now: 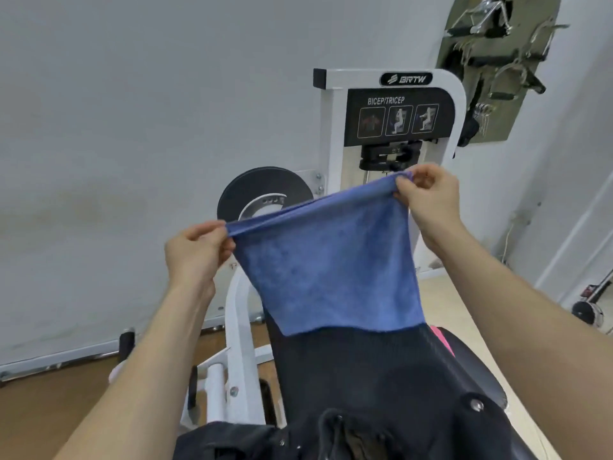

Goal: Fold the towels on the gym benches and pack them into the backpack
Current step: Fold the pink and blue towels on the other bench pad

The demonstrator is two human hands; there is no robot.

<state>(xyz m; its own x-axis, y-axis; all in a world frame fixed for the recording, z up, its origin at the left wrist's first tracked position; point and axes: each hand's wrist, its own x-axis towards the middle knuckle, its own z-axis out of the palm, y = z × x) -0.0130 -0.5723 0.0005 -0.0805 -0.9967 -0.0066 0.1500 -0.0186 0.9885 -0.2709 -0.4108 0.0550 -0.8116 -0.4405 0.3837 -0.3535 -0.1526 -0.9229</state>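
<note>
Our left hand (194, 250) pinches the left top corner of the blue towel (326, 267) between thumb and fingers, and our right hand (426, 197) pinches the right top corner in the same way, a little higher and farther. So both hands are closed on the cloth, and the towel hangs in the air between them, with the top edge pulled almost straight. It seems already doubled, because we see two layers at the top edge. Its lower edge hangs free, above the dark surface (365, 366) of the bench in front of us, and we cannot tell if it touches.

We judge the towel as light, soft and limp. It will not keep any shape alone, so it is best held at the corners, as now, and laid flat on the surface for the next fold. The fabric looks fluffy and not slippery.

Near the bottom of the view there is a black bag (348, 436), probably the backpack, but it is cut off and we cannot see if it is open. Something pink (439, 336) shows at the right, behind the towel; it may be another towel, mostly hidden. The far machine (391, 111) and the wall rack (497, 61) take no part here.
</note>
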